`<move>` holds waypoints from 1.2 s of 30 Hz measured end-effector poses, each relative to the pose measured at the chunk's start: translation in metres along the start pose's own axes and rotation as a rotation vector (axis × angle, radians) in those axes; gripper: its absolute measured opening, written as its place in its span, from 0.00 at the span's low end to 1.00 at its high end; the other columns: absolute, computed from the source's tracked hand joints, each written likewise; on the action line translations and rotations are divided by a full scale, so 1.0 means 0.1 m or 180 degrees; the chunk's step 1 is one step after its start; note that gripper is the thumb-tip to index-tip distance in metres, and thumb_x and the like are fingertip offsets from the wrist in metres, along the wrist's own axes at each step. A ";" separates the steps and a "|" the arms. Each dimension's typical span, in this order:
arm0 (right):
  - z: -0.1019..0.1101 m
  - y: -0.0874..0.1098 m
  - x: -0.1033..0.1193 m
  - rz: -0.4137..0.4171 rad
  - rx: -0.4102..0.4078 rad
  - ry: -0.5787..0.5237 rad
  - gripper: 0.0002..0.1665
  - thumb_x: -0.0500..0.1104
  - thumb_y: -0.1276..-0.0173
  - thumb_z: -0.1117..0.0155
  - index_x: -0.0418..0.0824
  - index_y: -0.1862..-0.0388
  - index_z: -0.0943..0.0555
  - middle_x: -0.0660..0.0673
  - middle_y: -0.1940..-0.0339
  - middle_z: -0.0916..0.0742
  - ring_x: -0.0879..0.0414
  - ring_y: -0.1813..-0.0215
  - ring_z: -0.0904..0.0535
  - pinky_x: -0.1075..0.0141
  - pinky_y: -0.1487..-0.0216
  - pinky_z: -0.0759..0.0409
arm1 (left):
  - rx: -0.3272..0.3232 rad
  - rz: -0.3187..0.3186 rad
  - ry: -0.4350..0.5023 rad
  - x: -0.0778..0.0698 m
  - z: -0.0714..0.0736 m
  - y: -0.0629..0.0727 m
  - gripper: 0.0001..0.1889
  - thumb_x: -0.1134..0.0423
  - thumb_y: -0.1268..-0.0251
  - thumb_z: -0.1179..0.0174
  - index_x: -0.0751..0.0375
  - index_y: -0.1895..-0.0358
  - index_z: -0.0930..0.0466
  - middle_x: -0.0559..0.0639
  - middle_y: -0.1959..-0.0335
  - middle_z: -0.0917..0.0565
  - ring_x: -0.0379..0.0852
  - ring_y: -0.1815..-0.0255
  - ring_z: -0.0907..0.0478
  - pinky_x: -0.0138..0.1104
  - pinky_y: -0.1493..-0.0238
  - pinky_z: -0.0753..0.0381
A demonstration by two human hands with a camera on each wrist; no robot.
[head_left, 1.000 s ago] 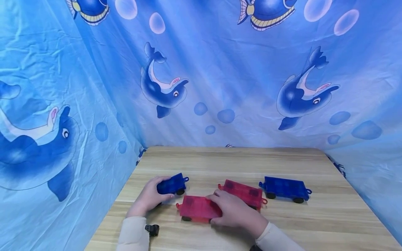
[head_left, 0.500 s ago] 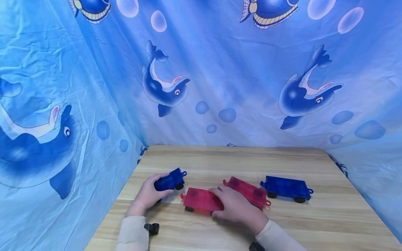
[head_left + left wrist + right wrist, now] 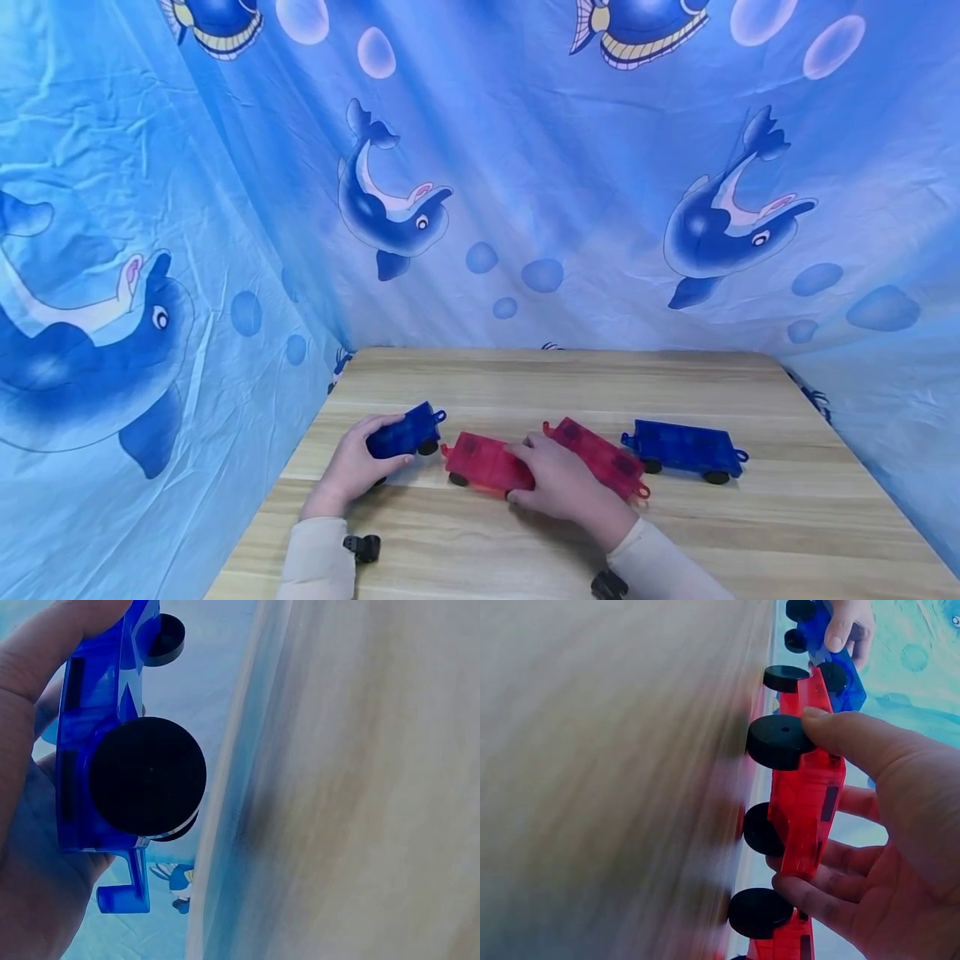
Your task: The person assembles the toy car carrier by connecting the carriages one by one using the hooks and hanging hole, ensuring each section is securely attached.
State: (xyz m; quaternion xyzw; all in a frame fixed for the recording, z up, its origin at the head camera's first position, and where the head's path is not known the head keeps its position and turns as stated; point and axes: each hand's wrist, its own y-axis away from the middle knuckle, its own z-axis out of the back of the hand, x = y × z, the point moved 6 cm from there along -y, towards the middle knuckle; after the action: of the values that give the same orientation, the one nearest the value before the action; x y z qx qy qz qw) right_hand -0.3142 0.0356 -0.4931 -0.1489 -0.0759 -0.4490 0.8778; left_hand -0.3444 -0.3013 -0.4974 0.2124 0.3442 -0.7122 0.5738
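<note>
Red see-through plastic flatbed toy wagon [image 3: 487,464] w/ blk wheels was mid-tbl, gripped by R hand [image 3: 558,479], thumb one side, fingers the other. Its hook end pointed L, just beside blue see-through plastic flatbed toy wagon [image 3: 405,432], which L hand [image 3: 354,462] clasped btwn thumb & fingers, ring end out to the R. Couldn't tell if those two touched. Hands were apart, one per wagon. Second red see-through plastic wagon [image 3: 600,457] sat slanted beyond R hand, partly hidden by it. Second blue see-through plastic wagon [image 3: 682,448] stood farther R, hook end near second red one. Below: pale wood-grain table [image 3: 465,383]. Behind & at sides: blue sheet [image 3: 540,167] w/ printed dolphins, fish & bubbles. Both sleeves [image 3: 318,558] were cream.
</note>
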 end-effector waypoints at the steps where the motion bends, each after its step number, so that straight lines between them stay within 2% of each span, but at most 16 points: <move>1: 0.00 0.00 -0.01 -0.0019 0.0001 0.0010 0.42 0.64 0.39 0.22 0.48 0.30 0.19 0.49 0.49 0.18 0.56 0.50 0.20 0.56 0.47 0.16 | 0.0013 0.0007 0.0008 0.00 0.00 0.00 0.39 0.41 0.47 0.19 0.39 0.30 0.21 0.48 0.32 0.21 0.59 0.33 0.24 0.61 0.35 0.24; 13: -0.01 -0.01 -0.04 -0.0106 0.0016 -0.0020 0.42 0.65 0.37 0.23 0.49 0.29 0.20 0.48 0.46 0.18 0.53 0.47 0.19 0.54 0.45 0.16 | 0.0166 -0.0048 -0.0024 -0.01 -0.03 0.01 0.38 0.46 0.50 0.17 0.45 0.33 0.18 0.48 0.34 0.20 0.58 0.35 0.23 0.60 0.37 0.22; 18: 0.00 0.00 -0.04 -0.0128 -0.0006 -0.0026 0.42 0.65 0.38 0.22 0.48 0.29 0.20 0.47 0.47 0.18 0.53 0.48 0.20 0.54 0.45 0.16 | 0.0214 -0.0023 -0.0097 0.02 -0.05 0.00 0.38 0.45 0.50 0.17 0.45 0.33 0.18 0.48 0.35 0.19 0.58 0.35 0.23 0.60 0.35 0.24; 25: -0.02 -0.01 -0.05 -0.0164 -0.0020 -0.0003 0.43 0.66 0.39 0.22 0.49 0.29 0.19 0.47 0.48 0.18 0.54 0.49 0.20 0.55 0.46 0.16 | 0.0269 -0.0058 -0.0067 0.03 -0.06 0.00 0.36 0.47 0.51 0.16 0.39 0.35 0.17 0.45 0.36 0.19 0.57 0.35 0.24 0.60 0.35 0.24; 34: 0.00 0.00 -0.05 -0.0148 -0.0041 0.0000 0.43 0.66 0.39 0.22 0.49 0.29 0.20 0.48 0.49 0.18 0.55 0.50 0.21 0.55 0.46 0.16 | 0.0312 -0.0146 -0.0197 0.00 -0.09 -0.01 0.36 0.49 0.54 0.14 0.41 0.36 0.15 0.48 0.36 0.18 0.56 0.35 0.23 0.58 0.34 0.26; 36: 0.01 0.00 -0.05 -0.0146 -0.0042 -0.0004 0.43 0.65 0.39 0.22 0.49 0.29 0.19 0.48 0.50 0.18 0.55 0.51 0.21 0.55 0.47 0.16 | 0.0315 -0.0113 -0.0207 0.00 -0.09 -0.02 0.36 0.50 0.54 0.14 0.41 0.36 0.15 0.48 0.35 0.19 0.57 0.34 0.24 0.58 0.33 0.27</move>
State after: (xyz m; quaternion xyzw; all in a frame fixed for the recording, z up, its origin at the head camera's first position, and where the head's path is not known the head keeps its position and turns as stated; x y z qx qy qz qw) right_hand -0.3170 0.0394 -0.4936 -0.1531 -0.0769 -0.4694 0.8662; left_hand -0.3468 -0.2948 -0.5031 0.2111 0.2934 -0.7450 0.5607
